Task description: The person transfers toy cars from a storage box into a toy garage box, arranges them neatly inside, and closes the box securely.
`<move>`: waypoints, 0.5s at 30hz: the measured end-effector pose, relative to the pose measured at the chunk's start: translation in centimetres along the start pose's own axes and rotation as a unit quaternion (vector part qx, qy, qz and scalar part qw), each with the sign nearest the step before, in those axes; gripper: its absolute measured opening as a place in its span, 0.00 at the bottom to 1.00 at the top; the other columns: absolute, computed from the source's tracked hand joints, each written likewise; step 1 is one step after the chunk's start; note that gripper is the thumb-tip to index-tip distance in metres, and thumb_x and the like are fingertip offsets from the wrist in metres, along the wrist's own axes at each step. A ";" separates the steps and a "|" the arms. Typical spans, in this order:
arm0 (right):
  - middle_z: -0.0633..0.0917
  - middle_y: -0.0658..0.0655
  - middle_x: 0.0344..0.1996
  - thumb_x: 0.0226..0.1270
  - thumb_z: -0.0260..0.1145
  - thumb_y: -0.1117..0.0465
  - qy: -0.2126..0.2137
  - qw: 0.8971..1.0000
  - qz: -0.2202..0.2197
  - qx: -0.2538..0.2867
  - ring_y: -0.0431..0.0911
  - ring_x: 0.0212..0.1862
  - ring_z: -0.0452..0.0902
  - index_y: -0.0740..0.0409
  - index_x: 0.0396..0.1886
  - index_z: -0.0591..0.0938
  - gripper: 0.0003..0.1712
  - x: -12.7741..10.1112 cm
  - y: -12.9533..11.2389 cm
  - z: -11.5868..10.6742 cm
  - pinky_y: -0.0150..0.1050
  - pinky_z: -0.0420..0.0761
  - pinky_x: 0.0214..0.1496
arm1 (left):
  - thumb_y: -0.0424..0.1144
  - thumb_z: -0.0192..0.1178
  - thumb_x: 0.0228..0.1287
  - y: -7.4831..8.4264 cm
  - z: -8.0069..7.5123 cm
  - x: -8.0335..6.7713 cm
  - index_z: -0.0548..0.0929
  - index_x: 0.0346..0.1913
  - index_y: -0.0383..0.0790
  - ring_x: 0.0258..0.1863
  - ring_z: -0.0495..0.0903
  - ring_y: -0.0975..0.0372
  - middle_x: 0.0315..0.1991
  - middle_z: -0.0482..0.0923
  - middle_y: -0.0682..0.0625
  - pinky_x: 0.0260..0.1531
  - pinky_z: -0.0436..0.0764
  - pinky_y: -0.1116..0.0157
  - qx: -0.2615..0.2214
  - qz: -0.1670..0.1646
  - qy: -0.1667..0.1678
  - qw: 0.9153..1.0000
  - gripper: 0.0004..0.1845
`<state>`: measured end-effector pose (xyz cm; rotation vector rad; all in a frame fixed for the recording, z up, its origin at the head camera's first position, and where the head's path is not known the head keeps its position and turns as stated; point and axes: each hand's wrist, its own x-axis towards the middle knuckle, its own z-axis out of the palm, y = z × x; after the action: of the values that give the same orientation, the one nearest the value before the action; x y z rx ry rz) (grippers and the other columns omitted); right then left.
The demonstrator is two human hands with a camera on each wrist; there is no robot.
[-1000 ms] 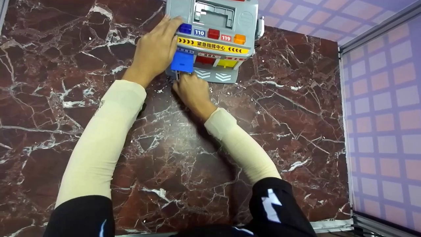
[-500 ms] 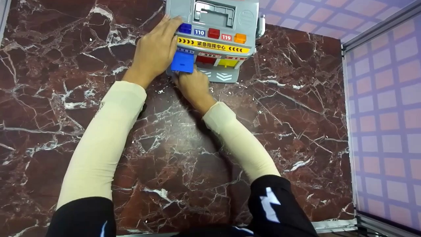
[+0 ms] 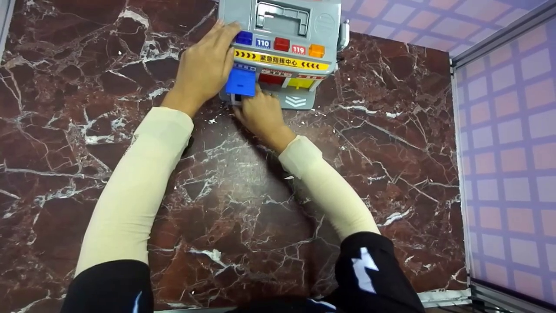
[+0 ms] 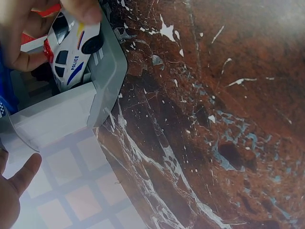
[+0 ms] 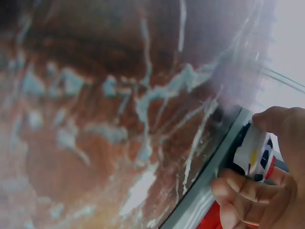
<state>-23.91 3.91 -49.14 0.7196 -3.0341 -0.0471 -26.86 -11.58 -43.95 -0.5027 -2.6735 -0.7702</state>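
Dark red marble desk, toy garage at far edge — left hand flat against its side, right hand pinching white police car at blue door.

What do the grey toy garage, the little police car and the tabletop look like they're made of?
Toy garage: likely moulded plastic, matte grey with bright coloured buttons and printed stickers.
Police car: seems glossy plastic or painted metal, with black wheels; hard to say which.
Tabletop: dark red marble look with white veins and a polished sheen; possibly a printed surface.
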 end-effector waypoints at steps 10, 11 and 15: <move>0.82 0.58 0.36 0.67 0.52 0.41 0.079 0.997 0.000 0.010 0.53 0.35 0.79 0.58 0.40 0.79 0.25 0.6 0.8 0.5 0.46 0.77 0.36 | 0.49 0.37 0.72 0.0 0.1 -0.1 0.63 0.68 0.50 0.68 0.59 0.60 0.68 0.62 0.58 0.62 0.69 0.54 -0.003 -0.009 -0.013 1.000 0.24; 0.83 0.58 0.35 0.68 0.53 0.42 0.089 0.996 -0.003 0.009 0.53 0.34 0.79 0.58 0.38 0.79 0.23 0.6 0.9 0.6 0.45 0.76 0.35 | 0.49 0.38 0.72 0.0 0.1 -0.1 0.63 0.68 0.50 0.68 0.59 0.60 0.68 0.62 0.57 0.61 0.70 0.53 -0.003 -0.011 -0.016 1.000 0.24; 0.82 0.58 0.33 0.68 0.53 0.51 0.113 0.993 -0.018 -0.010 0.53 0.32 0.79 0.58 0.35 0.80 0.16 0.7 1.4 0.9 0.46 0.76 0.34 | 0.53 0.42 0.69 0.0 0.1 0.0 0.60 0.67 0.48 0.65 0.65 0.56 0.67 0.64 0.55 0.54 0.76 0.50 -0.014 -0.017 -0.026 0.999 0.27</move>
<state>-25.18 4.83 -49.97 0.7254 -2.8024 0.0036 -26.85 -11.51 -44.03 -0.4928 -2.7281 -0.8166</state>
